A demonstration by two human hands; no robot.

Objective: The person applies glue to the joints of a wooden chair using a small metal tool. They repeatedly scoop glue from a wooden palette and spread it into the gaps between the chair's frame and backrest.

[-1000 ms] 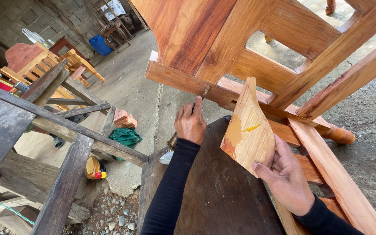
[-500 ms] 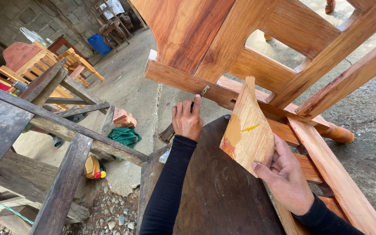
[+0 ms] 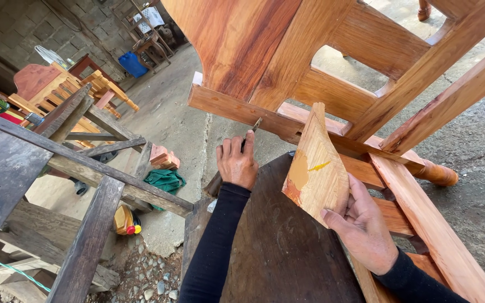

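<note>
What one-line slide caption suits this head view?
Left hand presses a thin tool to a reddish wooden frame; right hand steadies a tapered board.

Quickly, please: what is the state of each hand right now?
Left hand: closed on a thin metal-tipped tool touching the reddish wooden frame rail.
Right hand: gripping the flat, pale wooden board.

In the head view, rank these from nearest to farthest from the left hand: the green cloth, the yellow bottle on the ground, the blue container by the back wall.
From the left hand:
1. Green cloth, on the concrete just to its left.
2. Yellow bottle, lower left, on the ground by the gravel under the dark wooden frame.
3. Blue container, far up-left against the block wall.
</note>
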